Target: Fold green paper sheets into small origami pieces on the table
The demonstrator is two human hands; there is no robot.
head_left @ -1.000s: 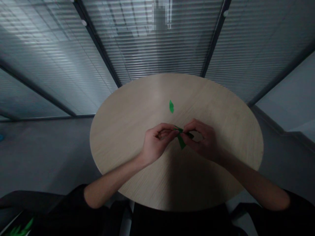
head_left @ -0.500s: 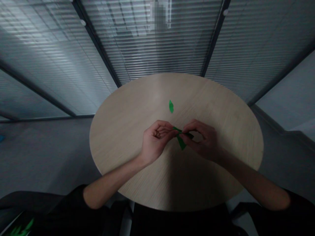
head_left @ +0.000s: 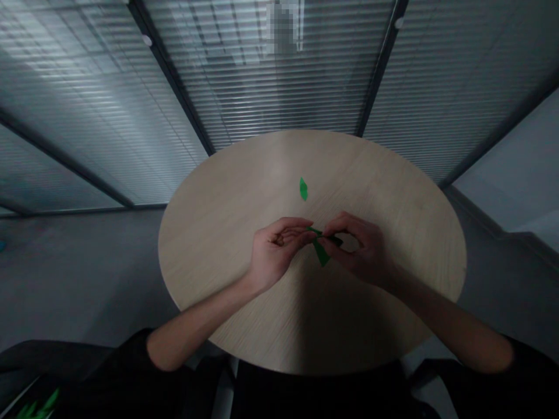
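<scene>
Between my two hands is a piece of folded green paper, with one pointed flap hanging down toward me. My left hand pinches its left side between thumb and fingers. From the other side, my right hand grips it with thumb and forefinger, and a dark green tip shows inside that curl. The fingertips nearly meet and hide the middle of the paper. Farther back, a small bright green folded piece lies on the round wooden table, touched by neither hand.
Glass panels with blinds stand behind the table's far edge. A black chair arm is at the lower left, with several bright green pieces below it. A white wall rises on the right.
The fingers of my left hand have straightened slightly and shifted down over the paper's upper left edge. My right hand and the piece on the table look the same.
</scene>
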